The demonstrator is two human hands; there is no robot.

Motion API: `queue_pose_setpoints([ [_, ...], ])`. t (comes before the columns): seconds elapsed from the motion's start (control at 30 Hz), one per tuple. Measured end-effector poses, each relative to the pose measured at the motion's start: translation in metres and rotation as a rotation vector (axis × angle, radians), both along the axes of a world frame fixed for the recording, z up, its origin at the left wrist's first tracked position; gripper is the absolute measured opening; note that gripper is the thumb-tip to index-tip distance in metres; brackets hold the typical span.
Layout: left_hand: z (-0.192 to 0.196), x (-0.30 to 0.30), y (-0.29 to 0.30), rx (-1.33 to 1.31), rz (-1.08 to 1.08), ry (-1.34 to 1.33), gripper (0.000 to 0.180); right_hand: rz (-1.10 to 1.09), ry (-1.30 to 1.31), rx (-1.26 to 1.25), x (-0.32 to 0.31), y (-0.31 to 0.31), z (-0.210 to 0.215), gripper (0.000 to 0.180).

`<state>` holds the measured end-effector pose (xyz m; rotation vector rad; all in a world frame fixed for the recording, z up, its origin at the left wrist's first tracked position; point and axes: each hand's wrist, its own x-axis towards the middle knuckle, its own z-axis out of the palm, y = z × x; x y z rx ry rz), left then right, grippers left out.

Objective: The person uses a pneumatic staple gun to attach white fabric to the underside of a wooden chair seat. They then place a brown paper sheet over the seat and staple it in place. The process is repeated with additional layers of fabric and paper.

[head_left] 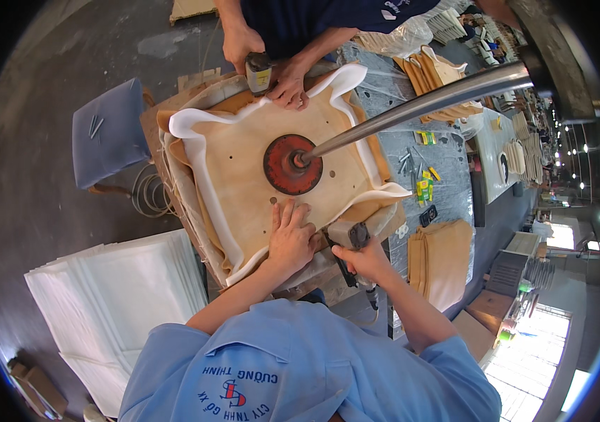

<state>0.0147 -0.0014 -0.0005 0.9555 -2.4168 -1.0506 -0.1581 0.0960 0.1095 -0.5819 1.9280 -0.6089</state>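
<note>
In front of me a square plywood seat panel (233, 186) lies face down, with white padding (210, 211) and tan cover material (379, 209) turned up around its edges. A red round disc (277, 174) on a slanting metal rod (426, 103) presses on the panel's middle. My left hand (291, 238) rests on the near edge, fingers stretched over the wood. My right hand (372, 260) grips a staple gun (348, 234) by its handle, its head at the near right edge. Across from me, a co-worker's hands (289, 84) are at the far edge, one holding another staple gun (258, 73).
To the left stands a blue padded seat (109, 130) with staple strips on it. White sheets (117, 302) are stacked at near left. A plastic-covered table (384, 98) on the right carries staple strips, yellow-green boxes (424, 188) and folded tan covers (441, 260). An air hose (147, 193) lies coiled.
</note>
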Motion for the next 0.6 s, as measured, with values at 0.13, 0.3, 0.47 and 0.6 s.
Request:
queue_pose_setpoints([
  [0.13,-0.003,-0.001,0.000,0.009,0.004,0.012,0.018,-0.001,-0.017,0.001,0.010,-0.004,0.004,0.040],
  [0.3,-0.006,0.008,-0.003,0.012,-0.028,0.041,0.019,0.036,0.054,0.091,0.011,-0.008,-0.001,0.055],
  [0.47,-0.007,0.014,-0.005,0.017,-0.013,0.033,0.020,0.017,-0.013,-0.018,0.021,-0.006,0.007,0.057],
  [0.6,-0.007,0.011,-0.006,0.004,-0.019,0.034,0.017,0.019,0.038,0.052,0.028,-0.008,0.002,0.053],
])
